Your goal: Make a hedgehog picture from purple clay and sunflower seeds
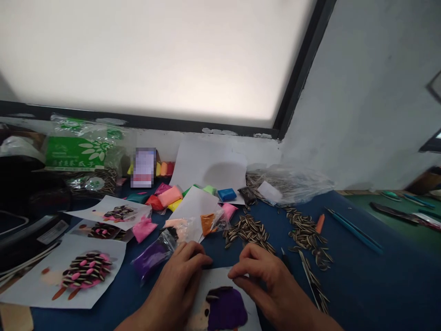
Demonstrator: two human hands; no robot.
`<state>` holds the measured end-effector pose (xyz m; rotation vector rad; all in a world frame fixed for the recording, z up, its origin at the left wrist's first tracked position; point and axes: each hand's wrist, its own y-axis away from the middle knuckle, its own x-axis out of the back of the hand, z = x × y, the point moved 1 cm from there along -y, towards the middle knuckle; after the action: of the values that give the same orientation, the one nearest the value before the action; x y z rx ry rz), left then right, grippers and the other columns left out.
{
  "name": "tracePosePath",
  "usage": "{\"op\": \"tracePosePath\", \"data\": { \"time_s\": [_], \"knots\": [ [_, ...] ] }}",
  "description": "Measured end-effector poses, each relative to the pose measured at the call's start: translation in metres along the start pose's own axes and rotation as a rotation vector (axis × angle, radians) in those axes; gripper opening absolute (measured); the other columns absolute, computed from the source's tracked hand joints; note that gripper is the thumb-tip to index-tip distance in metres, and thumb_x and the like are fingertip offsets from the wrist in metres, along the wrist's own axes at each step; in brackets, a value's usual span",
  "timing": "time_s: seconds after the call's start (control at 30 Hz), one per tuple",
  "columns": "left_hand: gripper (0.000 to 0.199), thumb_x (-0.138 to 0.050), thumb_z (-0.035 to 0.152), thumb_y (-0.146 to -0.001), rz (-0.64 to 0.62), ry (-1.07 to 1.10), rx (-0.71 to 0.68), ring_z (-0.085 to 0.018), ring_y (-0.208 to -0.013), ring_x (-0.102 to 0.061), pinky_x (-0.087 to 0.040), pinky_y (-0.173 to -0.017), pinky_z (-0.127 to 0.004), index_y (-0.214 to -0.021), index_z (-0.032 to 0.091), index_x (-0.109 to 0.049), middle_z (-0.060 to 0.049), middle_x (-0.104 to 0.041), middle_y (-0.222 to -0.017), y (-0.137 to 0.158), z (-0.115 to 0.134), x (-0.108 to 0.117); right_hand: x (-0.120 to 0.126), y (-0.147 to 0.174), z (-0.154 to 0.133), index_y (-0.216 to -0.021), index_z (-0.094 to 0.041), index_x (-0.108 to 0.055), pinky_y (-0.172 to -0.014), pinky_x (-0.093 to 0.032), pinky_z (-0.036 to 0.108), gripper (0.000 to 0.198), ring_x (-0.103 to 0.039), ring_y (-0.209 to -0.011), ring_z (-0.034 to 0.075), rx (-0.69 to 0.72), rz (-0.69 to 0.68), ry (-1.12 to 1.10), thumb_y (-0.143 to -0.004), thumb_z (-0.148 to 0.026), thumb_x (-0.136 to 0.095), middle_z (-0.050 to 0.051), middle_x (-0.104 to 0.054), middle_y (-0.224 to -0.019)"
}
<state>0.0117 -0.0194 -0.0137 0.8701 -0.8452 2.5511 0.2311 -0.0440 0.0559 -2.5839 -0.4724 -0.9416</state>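
A white sheet of paper lies before me. On it is a purple clay shape with a few dark striped sunflower seeds along its upper edge, and a pale clay part with a black dot on its left. My left hand is closed at the sheet's upper left edge, fingers curled against it. Over the sheet's right edge, my right hand has thumb and forefinger pinched together; what they hold, if anything, is hidden. Loose seeds lie in a pile just beyond that hand.
Finished seed-and-clay hedgehog pictures lie at left. Coloured clay packets, including a purple one, fill the middle. More seeds, blue tweezers and a thin blade-like tool are at right. A phone stands behind.
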Motion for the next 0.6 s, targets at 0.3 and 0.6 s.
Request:
{"op": "tracePosePath", "data": {
  "time_s": [0.3,0.6],
  "knots": [
    [0.032,-0.040,0.009,-0.092,0.039,0.030,-0.005,-0.026,-0.093,-0.060,-0.048,-0.079,-0.039,-0.100,0.022,-0.069,-0.008,-0.063,-0.100,0.000,-0.005,-0.003,-0.013,0.010,-0.009,-0.102,-0.017,-0.072,-0.061,-0.047,0.028,0.030,-0.063,-0.076,0.021,0.096,-0.075,0.206,-0.095,-0.012,-0.043,0.009,-0.064,-0.087],
    [0.034,-0.035,0.012,-0.099,0.080,0.101,0.019,-0.023,-0.096,-0.062,-0.050,-0.080,-0.034,-0.103,0.023,-0.066,-0.007,-0.064,-0.103,-0.005,0.002,0.005,-0.013,0.010,-0.012,-0.084,-0.019,-0.056,-0.060,-0.041,0.025,0.016,-0.060,-0.067,0.016,-0.023,-0.101,0.198,-0.090,-0.006,-0.050,0.003,-0.065,-0.080]
  ]
}}
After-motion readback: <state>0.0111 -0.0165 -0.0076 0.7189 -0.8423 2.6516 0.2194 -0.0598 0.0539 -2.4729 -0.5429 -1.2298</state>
